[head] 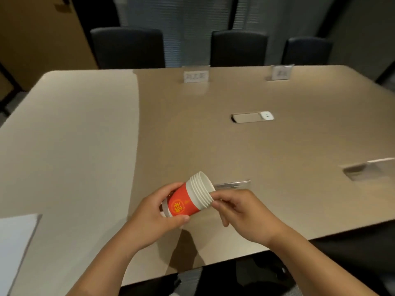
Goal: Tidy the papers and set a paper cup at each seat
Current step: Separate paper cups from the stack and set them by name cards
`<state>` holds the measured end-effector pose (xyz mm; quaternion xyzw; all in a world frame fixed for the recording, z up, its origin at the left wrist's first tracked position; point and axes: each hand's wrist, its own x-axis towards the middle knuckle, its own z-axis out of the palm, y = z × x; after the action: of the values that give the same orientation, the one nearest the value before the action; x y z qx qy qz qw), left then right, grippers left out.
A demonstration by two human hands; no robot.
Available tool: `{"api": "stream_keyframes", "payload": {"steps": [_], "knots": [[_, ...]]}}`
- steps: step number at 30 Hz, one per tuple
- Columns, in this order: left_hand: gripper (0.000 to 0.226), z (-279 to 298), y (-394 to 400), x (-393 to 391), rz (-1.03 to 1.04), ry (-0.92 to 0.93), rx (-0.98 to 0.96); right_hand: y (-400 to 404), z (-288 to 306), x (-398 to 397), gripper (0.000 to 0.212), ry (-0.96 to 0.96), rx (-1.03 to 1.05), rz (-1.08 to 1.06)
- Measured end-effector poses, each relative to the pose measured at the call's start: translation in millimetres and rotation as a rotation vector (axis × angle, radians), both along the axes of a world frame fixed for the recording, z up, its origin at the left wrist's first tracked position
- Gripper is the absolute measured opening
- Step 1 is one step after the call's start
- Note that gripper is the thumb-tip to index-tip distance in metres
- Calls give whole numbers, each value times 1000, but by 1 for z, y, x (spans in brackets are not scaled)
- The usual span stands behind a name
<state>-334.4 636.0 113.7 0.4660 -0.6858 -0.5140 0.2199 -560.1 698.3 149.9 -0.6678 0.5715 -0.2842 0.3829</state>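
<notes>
A stack of several nested paper cups [190,196], red with white rims, lies tilted in my hands above the near edge of the table [89,146], mouths pointing up and right. My left hand [156,212] wraps around the red body and base of the stack. My right hand [239,212] pinches the white rim of the top cup between thumb and fingers. White papers [15,242] lie at the table's near left corner.
Clear name-card stands sit on the table: one just behind my hands [233,184], one at the right [367,169], two at the far side [195,76] [280,73]. A cable hatch [252,117] sits mid-table. Three dark chairs [238,48] line the far edge.
</notes>
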Motion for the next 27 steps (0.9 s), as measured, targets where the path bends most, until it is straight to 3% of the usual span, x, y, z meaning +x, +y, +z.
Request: {"api": "stream_keyframes", "payload": {"steps": [8, 15, 21, 25, 27], "knots": [[62, 7, 13, -97, -134, 59, -30, 39, 15, -84, 11, -45, 9, -303], [68, -4, 34, -212, -187, 66, -40, 70, 16, -199, 6, -69, 10, -400], [65, -10, 65, -328, -148, 67, 15, 86, 17, -321, 20, -12, -56, -325], [66, -26, 74, -373, -39, 85, 60, 84, 3, -385, 13, -42, -113, -360], [65, -32, 78, -380, 54, 85, 78, 81, -4, -412, 8, 37, -216, -380]]}}
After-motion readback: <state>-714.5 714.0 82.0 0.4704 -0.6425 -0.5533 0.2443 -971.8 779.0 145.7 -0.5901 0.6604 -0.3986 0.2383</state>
